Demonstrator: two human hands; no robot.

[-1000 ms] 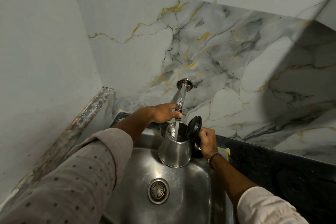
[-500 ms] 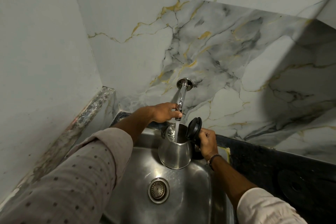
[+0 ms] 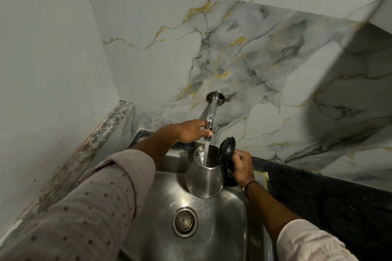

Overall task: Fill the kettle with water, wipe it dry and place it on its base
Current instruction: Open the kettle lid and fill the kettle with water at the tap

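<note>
A steel kettle (image 3: 204, 178) hangs over the sink, its black lid (image 3: 226, 151) flipped open to the right. My right hand (image 3: 241, 165) grips its black handle on the right side. Water runs in a white stream from the chrome wall tap (image 3: 212, 112) straight into the kettle's mouth. My left hand (image 3: 194, 131) is closed around the tap's handle near the spout end. A round black kettle base (image 3: 345, 218) lies on the dark counter at the right.
The steel sink (image 3: 212, 246) has a round drain (image 3: 185, 221) below the kettle. A dark counter (image 3: 307, 186) runs right of the sink. Marble-patterned wall stands behind, a plain wall and a stained ledge (image 3: 95, 144) on the left.
The kettle and both hands stay in nearly the same place. The water stream into the kettle looks thicker now than one second ago.
</note>
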